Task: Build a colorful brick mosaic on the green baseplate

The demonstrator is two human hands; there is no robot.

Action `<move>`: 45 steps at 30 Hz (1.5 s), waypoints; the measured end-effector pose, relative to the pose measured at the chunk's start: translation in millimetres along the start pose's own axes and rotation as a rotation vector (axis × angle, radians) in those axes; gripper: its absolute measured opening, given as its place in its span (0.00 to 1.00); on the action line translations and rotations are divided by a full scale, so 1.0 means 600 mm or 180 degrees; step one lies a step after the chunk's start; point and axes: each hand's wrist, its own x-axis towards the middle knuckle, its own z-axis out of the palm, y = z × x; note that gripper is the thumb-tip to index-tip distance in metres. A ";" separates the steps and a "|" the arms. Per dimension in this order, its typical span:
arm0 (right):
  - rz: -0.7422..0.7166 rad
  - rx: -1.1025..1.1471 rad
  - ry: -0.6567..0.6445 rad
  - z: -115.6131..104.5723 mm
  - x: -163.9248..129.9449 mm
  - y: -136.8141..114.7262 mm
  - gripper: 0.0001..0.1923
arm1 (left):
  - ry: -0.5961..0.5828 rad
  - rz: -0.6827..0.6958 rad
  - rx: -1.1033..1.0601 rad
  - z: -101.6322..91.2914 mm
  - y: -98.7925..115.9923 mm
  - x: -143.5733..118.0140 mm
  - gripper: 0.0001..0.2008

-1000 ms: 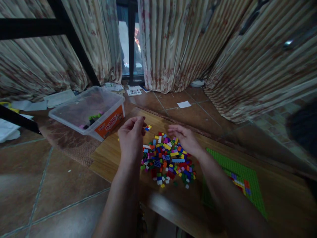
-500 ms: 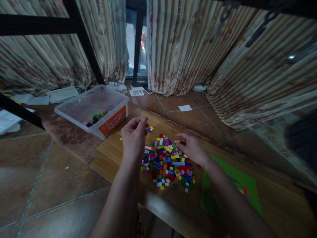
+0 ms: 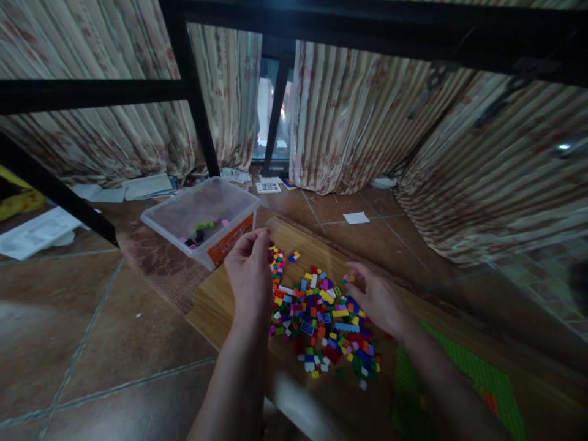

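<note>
My left hand hovers over the far left part of the wooden table, its thumb and fingers pinched together. Whatever may be in that pinch is hidden. Past the far edge of a loose heap of colourful toy building bricks, my right hand is curled with thumb and index finger around small green and yellow toy bricks. Its forearm crosses over a green studded baseplate, which bears an orange brick. A smaller group of bricks lies beside my left hand, partly covered by it.
A clear plastic bin with an orange label and a few bricks inside stands left of the wooden table. Dark metal bars cross in front. Papers and a white tray lie on the tiled floor; striped curtains hang behind.
The view has shifted, so the scene sits lower and further right. My right hand has drawn the green and yellow bricks slightly away from the heap. My left hand stays pinched.
</note>
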 end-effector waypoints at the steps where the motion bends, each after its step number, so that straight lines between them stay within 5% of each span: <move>1: -0.0010 0.0110 0.0106 -0.006 -0.004 -0.002 0.22 | -0.0207 -0.0116 0.0195 0.002 -0.003 -0.003 0.08; 8: -0.0171 0.0550 0.0714 -0.043 -0.073 -0.068 0.26 | -0.2451 -0.0569 0.1138 0.039 -0.028 -0.059 0.16; 12: -0.0041 0.0754 0.0709 -0.034 -0.114 -0.087 0.26 | -0.3113 -0.0865 0.1055 0.050 -0.030 -0.086 0.11; 21: 0.1262 0.2440 0.1474 0.007 -0.142 -0.089 0.14 | -0.3175 -0.0646 0.1356 0.058 -0.056 -0.113 0.09; 25: 0.1225 0.2992 0.1631 0.016 -0.133 -0.090 0.11 | -0.3158 -0.0534 0.1509 0.077 -0.066 -0.138 0.10; 37: 0.1589 0.2882 0.2176 0.031 -0.133 -0.076 0.11 | -0.2589 0.0448 0.2382 0.094 -0.089 -0.193 0.11; 42: 0.1452 0.2954 0.2126 0.027 -0.128 -0.070 0.08 | -0.2395 0.0295 0.2194 0.096 -0.088 -0.181 0.10; 45: 0.1411 0.2294 0.1744 0.026 -0.133 -0.069 0.07 | -0.2199 -0.0409 0.1788 0.091 -0.076 -0.163 0.11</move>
